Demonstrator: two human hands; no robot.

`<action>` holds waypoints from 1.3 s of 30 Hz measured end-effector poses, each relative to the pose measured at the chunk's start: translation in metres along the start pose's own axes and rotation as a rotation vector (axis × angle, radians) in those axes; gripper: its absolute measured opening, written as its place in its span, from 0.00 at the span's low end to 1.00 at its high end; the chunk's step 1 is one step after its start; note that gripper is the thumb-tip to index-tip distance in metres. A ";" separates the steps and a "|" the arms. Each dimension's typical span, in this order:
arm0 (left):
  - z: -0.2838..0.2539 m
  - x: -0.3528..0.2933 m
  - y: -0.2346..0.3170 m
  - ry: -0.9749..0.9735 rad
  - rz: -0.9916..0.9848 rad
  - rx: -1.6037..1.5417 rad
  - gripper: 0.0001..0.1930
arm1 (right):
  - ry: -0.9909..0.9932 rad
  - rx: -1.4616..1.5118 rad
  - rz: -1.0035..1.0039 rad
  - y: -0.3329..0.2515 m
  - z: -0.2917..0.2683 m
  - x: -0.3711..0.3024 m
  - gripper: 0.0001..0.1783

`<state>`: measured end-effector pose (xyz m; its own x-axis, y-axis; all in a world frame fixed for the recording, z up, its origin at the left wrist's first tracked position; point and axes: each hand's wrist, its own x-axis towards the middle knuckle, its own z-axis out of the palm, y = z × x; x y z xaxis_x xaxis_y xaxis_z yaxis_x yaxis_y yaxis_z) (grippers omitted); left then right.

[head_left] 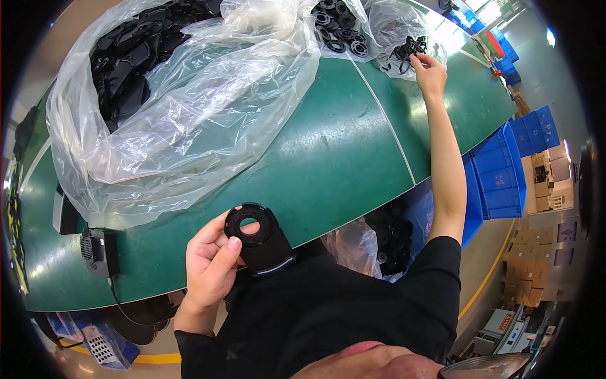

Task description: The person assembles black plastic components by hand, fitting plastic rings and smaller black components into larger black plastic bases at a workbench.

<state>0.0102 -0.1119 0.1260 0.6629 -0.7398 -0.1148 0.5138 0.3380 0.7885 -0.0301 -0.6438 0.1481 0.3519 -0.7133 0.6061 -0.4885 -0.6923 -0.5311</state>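
The left hand [211, 262] gripped a black plastic part [257, 239] with a round hole, held just off the green tabletop's [328, 158] near edge. The right hand [429, 71] reached far across, fingers pinching small black rings [409, 49] inside a clear bag [398, 25].

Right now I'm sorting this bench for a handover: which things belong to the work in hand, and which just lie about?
In hand:
left hand holding the black round plastic part
right hand reaching into the small bag of black rings
middle bag of round parts
large clear bag of black parts

Lying about:
blue crates
small grey device on the green table
cardboard boxes
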 end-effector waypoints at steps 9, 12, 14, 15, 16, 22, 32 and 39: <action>-0.001 0.000 0.001 -0.044 -0.004 0.027 0.22 | -0.043 0.148 0.091 -0.005 0.001 -0.002 0.14; 0.001 0.000 0.001 -0.036 0.001 0.028 0.22 | -0.069 0.193 0.169 -0.005 0.000 -0.001 0.14; 0.000 0.000 0.001 -0.038 0.002 0.042 0.22 | -0.068 0.226 0.202 -0.003 0.000 0.002 0.13; -0.001 0.000 0.001 -0.038 0.002 0.043 0.22 | -0.027 0.205 0.179 -0.003 0.000 0.003 0.13; -0.002 0.000 0.000 -0.042 0.000 0.050 0.22 | 0.014 0.184 0.156 -0.003 -0.001 0.003 0.12; 0.001 0.000 0.001 -0.020 -0.004 0.047 0.21 | -0.005 -0.047 -0.091 -0.021 -0.008 -0.012 0.12; 0.002 0.000 0.001 -0.030 -0.019 0.005 0.21 | -0.714 0.676 0.269 -0.092 -0.039 -0.083 0.15; -0.008 0.003 0.003 -0.074 -0.026 -0.014 0.21 | -0.949 0.261 0.008 -0.164 -0.046 -0.165 0.13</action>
<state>0.0179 -0.1083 0.1228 0.6070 -0.7896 -0.0897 0.5385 0.3257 0.7771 -0.0447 -0.4074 0.1626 0.9002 -0.4307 -0.0643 -0.3421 -0.6081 -0.7164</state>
